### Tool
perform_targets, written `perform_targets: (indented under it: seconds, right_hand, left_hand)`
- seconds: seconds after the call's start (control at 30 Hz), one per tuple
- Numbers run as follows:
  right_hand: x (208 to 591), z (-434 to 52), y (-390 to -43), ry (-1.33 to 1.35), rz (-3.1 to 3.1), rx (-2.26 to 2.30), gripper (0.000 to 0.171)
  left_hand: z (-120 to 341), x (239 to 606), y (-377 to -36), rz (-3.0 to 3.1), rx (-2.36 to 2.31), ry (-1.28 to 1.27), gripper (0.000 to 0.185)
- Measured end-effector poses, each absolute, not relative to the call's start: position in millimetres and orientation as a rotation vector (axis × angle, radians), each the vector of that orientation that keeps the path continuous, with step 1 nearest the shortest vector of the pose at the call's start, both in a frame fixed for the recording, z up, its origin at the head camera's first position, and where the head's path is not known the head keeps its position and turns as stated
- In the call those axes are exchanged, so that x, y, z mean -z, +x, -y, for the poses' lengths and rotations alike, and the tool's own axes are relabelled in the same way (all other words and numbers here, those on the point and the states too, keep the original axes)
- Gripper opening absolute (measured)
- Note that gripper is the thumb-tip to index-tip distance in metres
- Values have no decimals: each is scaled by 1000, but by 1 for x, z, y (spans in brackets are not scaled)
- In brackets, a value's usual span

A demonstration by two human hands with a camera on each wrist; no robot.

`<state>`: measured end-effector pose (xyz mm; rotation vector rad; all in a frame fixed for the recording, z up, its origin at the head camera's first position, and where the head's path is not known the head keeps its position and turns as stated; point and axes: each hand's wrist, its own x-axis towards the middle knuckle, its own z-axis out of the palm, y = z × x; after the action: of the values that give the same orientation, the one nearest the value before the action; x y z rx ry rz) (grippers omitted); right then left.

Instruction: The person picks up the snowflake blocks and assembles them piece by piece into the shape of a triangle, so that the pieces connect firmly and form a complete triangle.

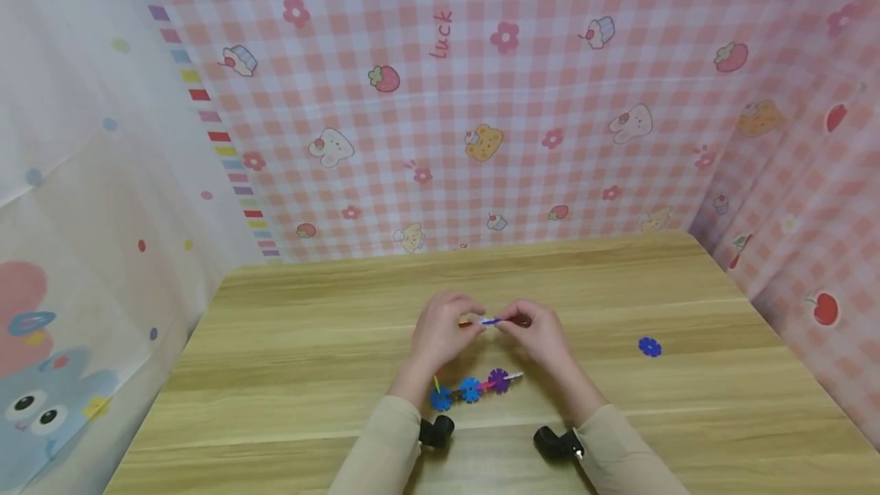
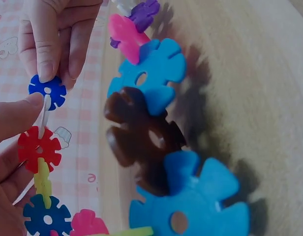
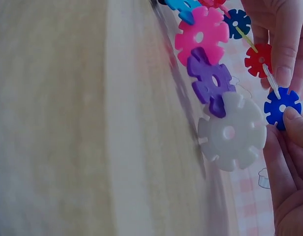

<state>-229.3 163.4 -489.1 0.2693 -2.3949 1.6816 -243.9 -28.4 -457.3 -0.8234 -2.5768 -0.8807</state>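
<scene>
Both hands meet over the middle of the table. My right hand [image 1: 536, 331] pinches a blue notched flower disc [image 2: 55, 88] between thumb and fingers. My left hand [image 1: 447, 329] holds a short chain of similar discs, its thumb against the white disc [image 2: 44, 118], seen edge-on. That white disc meets the blue disc's lower edge in the left wrist view. Below it follow a red disc [image 2: 28, 147], a yellow disc [image 2: 42, 182], a dark blue disc [image 2: 36, 211] and a pink disc [image 2: 87, 223].
Nearer the body lies another chain, with light blue [image 1: 470, 390], brown [image 2: 141, 132], pink [image 3: 203, 29], purple [image 3: 205, 81] and white [image 3: 245, 130] discs. A loose blue disc [image 1: 649, 347] lies to the right on the wooden table [image 1: 309, 373]. A checked curtain [image 1: 426, 113] hangs behind.
</scene>
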Motion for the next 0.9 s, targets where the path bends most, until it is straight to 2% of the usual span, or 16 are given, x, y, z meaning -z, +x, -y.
perform_targets:
  seconds: [0.43, 0.57, 0.77, 0.9]
  right_hand:
    - [488, -160, -228, 273, 2453, -1703, 10]
    - [491, -165, -226, 326, 2492, -1792, 15]
    - [492, -190, -219, 631, 2671, -1727, 27]
    - [487, -205, -212, 847, 2810, -1650, 28]
  left_hand:
    - [32, 457, -247, 2663, 1032, -861, 5]
    - [34, 457, -246, 2698, 1056, -844, 5]
    - [37, 459, -245, 2750, 1097, -791, 5]
    - [41, 461, -246, 2749, 1131, -759, 5]
